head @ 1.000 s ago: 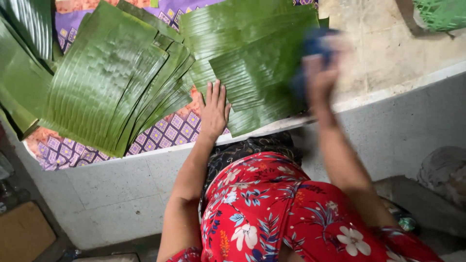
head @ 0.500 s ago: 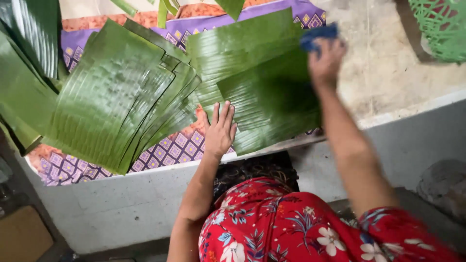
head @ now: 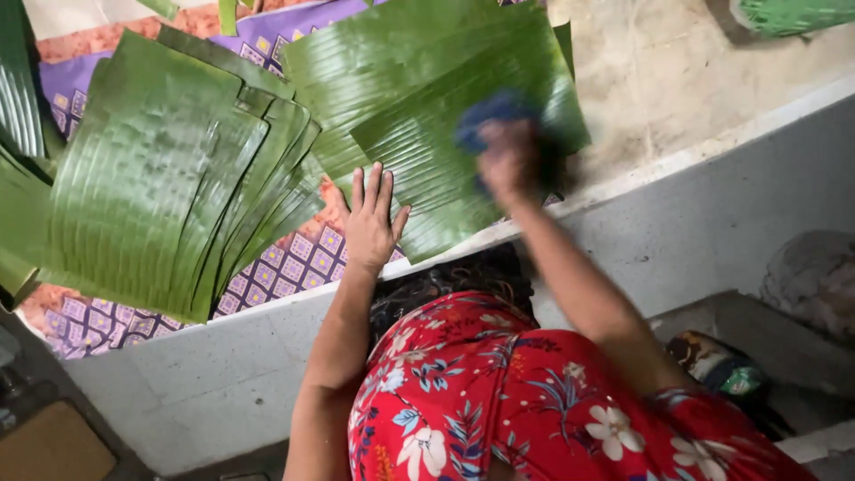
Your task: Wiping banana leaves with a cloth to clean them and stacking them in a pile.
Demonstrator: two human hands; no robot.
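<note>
Where the grey concrete ledge (head: 712,205) runs across the view, a purple and orange patterned cloth (head: 294,267) covers its left part, and banana leaves lie spread over that cloth. The largest mass is a fanned stack of cut leaf sheets (head: 151,187) on the left, their edges stepping out towards the right. Beside it, overlapping the stack's upper right corner, lies a separate pile of banana leaf pieces (head: 419,80), and the top piece (head: 427,178) reaches down to the ledge's near edge.

The person's red floral garment (head: 499,401) fills the lower middle of the view. A green plastic basket (head: 793,13) shows only partly at the top right corner.

The left hand (head: 372,223) lies flat with fingers spread and straight, pressing on the lower left edge of the top piece, its heel over the patterned cloth. The right hand (head: 509,160), blurred, is closed around a blue cloth (head: 494,116) and presses it onto the top piece near that leaf's right side.
</note>
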